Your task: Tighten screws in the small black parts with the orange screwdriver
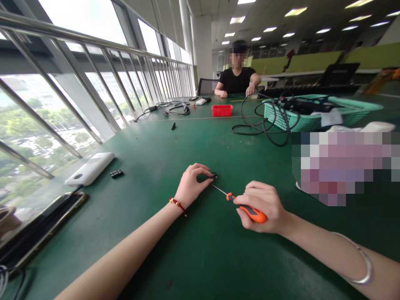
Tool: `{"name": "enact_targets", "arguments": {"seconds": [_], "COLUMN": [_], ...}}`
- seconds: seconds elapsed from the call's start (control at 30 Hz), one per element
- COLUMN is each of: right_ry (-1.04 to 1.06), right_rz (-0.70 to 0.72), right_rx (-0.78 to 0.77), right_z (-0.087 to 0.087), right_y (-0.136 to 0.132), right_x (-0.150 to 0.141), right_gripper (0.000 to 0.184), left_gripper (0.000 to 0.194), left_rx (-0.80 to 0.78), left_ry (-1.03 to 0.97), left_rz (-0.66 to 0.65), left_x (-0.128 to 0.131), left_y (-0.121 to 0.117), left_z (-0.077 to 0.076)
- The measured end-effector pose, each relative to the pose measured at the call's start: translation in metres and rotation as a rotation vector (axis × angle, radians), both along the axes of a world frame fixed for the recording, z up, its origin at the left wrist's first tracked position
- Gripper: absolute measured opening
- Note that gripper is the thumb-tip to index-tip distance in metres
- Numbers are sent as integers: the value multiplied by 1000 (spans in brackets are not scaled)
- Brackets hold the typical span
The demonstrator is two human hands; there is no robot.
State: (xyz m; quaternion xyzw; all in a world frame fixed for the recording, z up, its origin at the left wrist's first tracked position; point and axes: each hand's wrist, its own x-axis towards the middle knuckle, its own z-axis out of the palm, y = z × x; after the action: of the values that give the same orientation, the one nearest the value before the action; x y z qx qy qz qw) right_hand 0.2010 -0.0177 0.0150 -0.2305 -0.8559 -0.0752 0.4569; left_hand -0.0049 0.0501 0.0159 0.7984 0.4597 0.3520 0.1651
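Observation:
Between the thumb and fingers of my left hand (194,183) is a small black part (213,175), pinched close to the green tabletop; its exact kind is too small to make out. My right hand (265,206) is wrapped round the orange and grey handle of a screwdriver (254,214). The thin metal shaft points left, and its tip is beside the black part; whether they touch I cannot tell. Another small black piece (116,174) lies on the table to the left, apart from both hands.
A white power bank (90,168) and a phone (46,233) lie at left by the railing (103,54). Further off are a red bin (222,111), black cables (262,129) and a teal basket (346,109). Across the table sits a person (238,79). A blurred-out object (343,166) is at right.

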Motion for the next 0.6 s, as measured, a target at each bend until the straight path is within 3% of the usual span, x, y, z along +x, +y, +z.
{"name": "enact_targets", "arguments": {"seconds": [0.13,0.27,0.43,0.6], "right_ry": [100,50,-92,-147], "right_rz": [-162,-324,-348,-325], "right_rx": [24,-47,-192,-231], "right_z": [1,1,-3,-6], "right_y": [0,5,10,13], "right_x": [3,3,0,0], "right_gripper": [16,18,17,11], "left_gripper": [4,5,4,4], "left_rx": [120,127,61,49], "left_ry": [-12,17,21,19], "left_rz": [3,-11,-55,-80], "left_x": [4,6,10,16], "left_y": [-17,-36,-47,-49], "left_z": [8,9,6,5]}}
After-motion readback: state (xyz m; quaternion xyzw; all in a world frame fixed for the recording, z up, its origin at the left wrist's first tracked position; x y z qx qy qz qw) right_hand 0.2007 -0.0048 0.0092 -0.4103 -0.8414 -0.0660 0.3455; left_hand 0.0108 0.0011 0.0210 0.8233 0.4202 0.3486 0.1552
